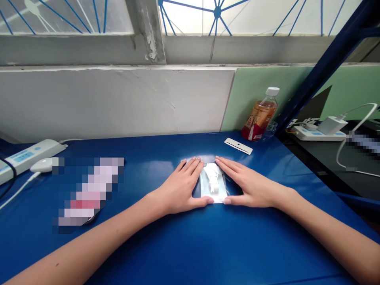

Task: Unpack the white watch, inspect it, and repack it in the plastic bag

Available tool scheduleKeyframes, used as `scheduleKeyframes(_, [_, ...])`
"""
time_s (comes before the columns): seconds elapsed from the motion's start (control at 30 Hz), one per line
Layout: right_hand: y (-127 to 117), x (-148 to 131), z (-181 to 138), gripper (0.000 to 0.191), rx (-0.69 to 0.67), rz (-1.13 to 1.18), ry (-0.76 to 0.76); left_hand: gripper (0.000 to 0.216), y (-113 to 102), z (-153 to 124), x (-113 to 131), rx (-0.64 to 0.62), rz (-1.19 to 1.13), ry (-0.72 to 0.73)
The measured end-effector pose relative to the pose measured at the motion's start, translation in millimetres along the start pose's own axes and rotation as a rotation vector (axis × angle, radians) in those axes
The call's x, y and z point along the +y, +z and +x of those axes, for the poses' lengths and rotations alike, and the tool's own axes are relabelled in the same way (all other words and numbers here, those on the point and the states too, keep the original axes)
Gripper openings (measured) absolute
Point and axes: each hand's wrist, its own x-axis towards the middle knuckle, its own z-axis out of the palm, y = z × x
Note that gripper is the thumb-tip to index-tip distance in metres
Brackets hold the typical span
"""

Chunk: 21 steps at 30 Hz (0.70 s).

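A small clear plastic packet (214,194) lies flat on the blue tabletop, with something white and a pale blue sheet showing inside. I cannot make out exactly what the white part is. My left hand (183,189) rests palm down along its left side, fingers stretched away from me and thumb at the near edge. On the other side, my right hand (251,183) mirrors it, fingertips by the packet's far right corner and thumb at the near right corner. Both hands are open and touch the packet's edges without gripping it.
A drink bottle (260,114) stands at the back right by a flat white strip (238,146). To the left are a blurred-out, phone-like item (92,194) and a power strip (32,156) with a white cable. Another power strip (320,133) sits right of the blue frame.
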Motion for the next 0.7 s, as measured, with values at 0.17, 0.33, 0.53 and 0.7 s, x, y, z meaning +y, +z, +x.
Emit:
scheduleKeyframes(0.17, [0.4,-6.7,-1.5,0.103,-0.003,-0.092,-0.019,0.098,1.3,-3.6,7.1,-0.024,0.043,-0.014])
scheduleKeyframes(0.33, [2.0,-8.9,-2.4,0.102,-0.016,-0.086,-0.019,0.096,3.3,-4.0,6.6,-0.009,0.04,0.011])
scheduleKeyframes(0.53, [4.4,-7.9,-3.8,0.101,-0.032,-0.059,-0.014,0.096,2.0,-2.9,7.3,-0.028,0.048,-0.002])
scheduleKeyframes(0.7, [5.3,-7.1,-4.5,0.101,-0.035,-0.026,0.003,0.097,-0.6,-2.6,9.0,-0.054,0.05,-0.027])
